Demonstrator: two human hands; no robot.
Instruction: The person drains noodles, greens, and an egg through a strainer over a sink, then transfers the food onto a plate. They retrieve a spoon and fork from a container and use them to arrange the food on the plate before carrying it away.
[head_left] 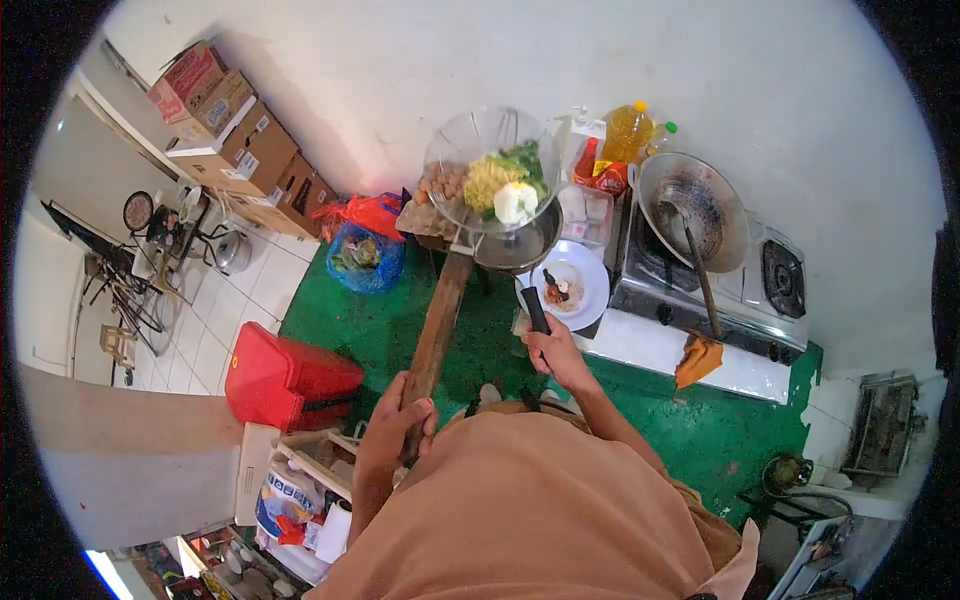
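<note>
Below us, a green floor (380, 330) fills the middle of the view, with stacked cardboard cartons (250, 150) against the wall at the far left; they carry printed labels, but we cannot read any of them. A closed red box (285, 380) stands on the floor near our left side. To the right, a steel stove (770, 290) sits on a white bench (650, 345) and holds a blackened wok (700, 205); a long-handled spatula (703, 275) leans in the wok, and an orange cloth (697, 358) lies by its handle. Our left hand (392, 430) has its fingers clenched around the near end of a long wooden plank (440, 320). The plank runs forward to a clear glass bowl (470, 135) holding noodles, greens, brown balls and a white lump. We cannot tell whether the bowl rests on the plank's far end or on the dark pan (530, 245) just behind it. Our right hand (555, 355) has its fingers grasping a black handle (535, 310) that points toward a white plate (592, 275) of scraps; the handle's far end is hidden, so we cannot say what it belongs to. Behind the plate stand a yellow oil bottle (625, 130) and a red packet (605, 178), both with writing too small to read. The fisheye edge cuts off the corners of the room.
</note>
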